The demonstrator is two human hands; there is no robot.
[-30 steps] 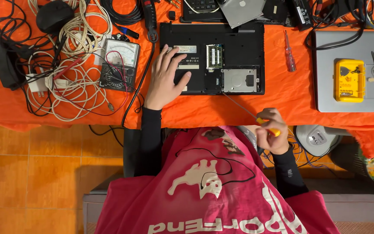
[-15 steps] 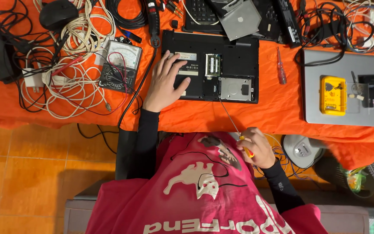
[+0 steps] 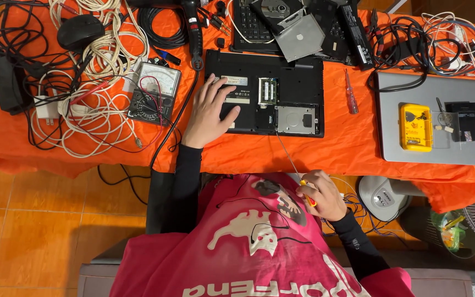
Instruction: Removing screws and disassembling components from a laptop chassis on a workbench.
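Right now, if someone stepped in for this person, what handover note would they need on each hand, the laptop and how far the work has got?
Left hand: flat on the upturned black laptop, over its left half.
Right hand: holds a long screwdriver by its orange handle, near the chest; the tip reaches the laptop's front edge near the silver drive.
Done: the bottom covers are off, with memory module and drive exposed.
Left: the drive is still in its bay; which screws remain cannot be told.
Nearby: a red screwdriver on the orange cloth, a multimeter to the left.
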